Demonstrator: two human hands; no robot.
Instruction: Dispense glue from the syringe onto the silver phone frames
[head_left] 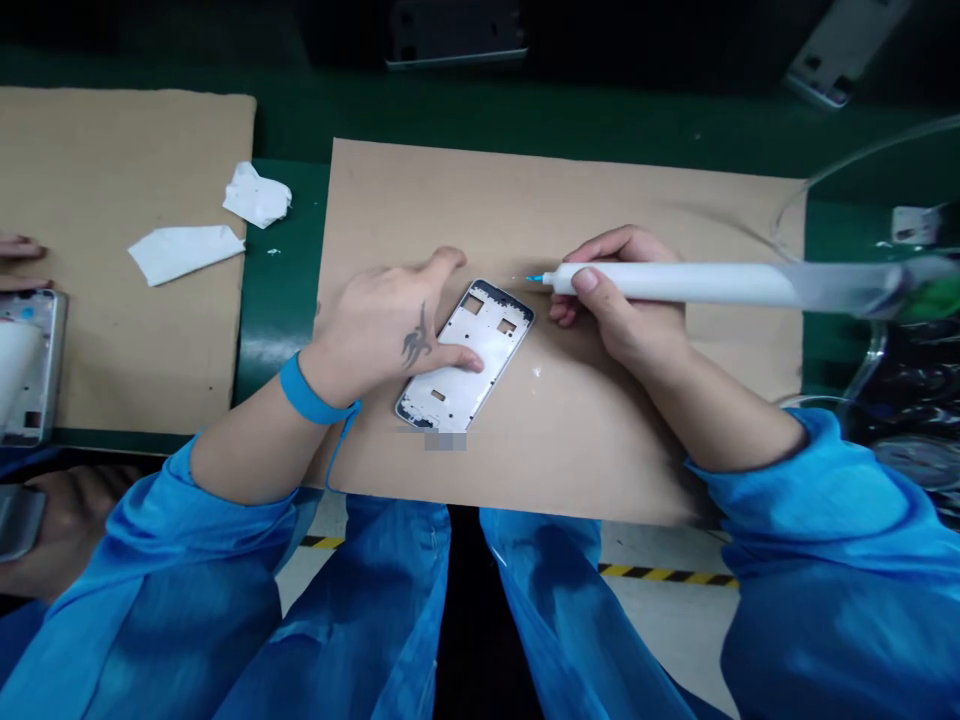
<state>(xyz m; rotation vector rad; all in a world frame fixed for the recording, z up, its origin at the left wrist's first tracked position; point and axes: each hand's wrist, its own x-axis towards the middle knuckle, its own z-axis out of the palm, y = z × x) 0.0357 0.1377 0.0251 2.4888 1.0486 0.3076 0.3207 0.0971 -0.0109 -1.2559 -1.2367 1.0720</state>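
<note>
A silver-white phone frame (472, 345) with dark ends and small cut-outs lies slanted on a cardboard sheet (585, 430). My left hand (386, 320) bears on its left side, the thumb across its face and one finger stretched past its upper left edge; the remaining fingers are hidden. In my right hand (622, 295) is a white glue syringe (697, 283), held nearly level. Its blue needle tip (534, 278) points left, close to the frame's top end, and I cannot tell whether it touches. A blue wrist strap (311, 390) circles my left wrist.
On the left, another person's fingers (22, 250) are near a second phone frame (49, 370) on another cardboard sheet (97, 150). White paper scraps (187, 252) lie there. More frames (457, 35) sit at the back. A clear hose (874, 350) curves at right.
</note>
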